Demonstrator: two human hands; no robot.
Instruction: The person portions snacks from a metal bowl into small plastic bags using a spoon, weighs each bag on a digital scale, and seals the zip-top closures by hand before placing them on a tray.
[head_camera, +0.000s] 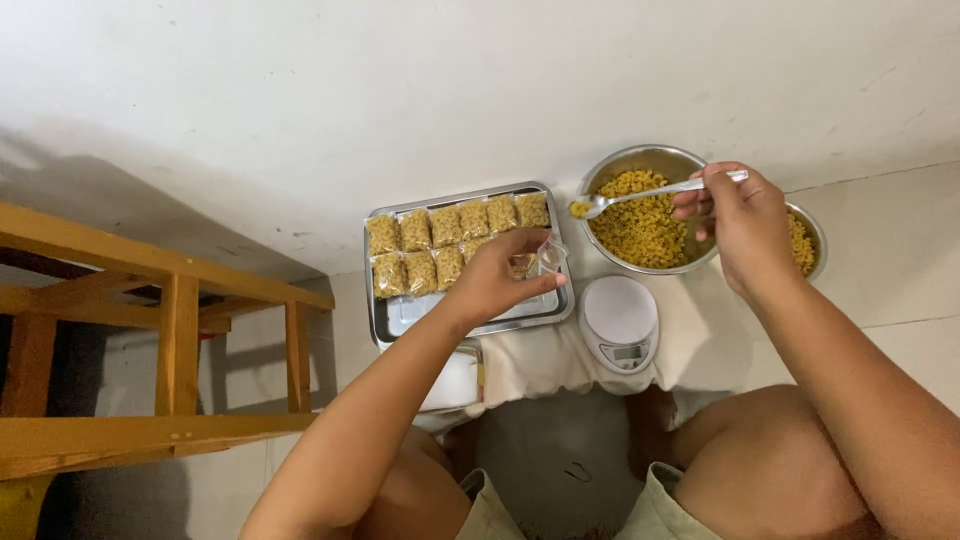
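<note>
A small clear bag (545, 262) is pinched open in the left hand (500, 275) over the metal tray (390, 322) of filled packets (445, 240), mouth up to take snacks. The right hand (735, 225) grips a loaded spoon (640, 193) above the steel bowl (640, 158); a white scale (620, 320) sits just beside the tray.

Home floor used for food packing: white tiled floor (900, 260), plain white wall (400, 90), wooden furniture frame (170, 330) left, kitchen scale (620, 322), metal tray (390, 320).
</note>
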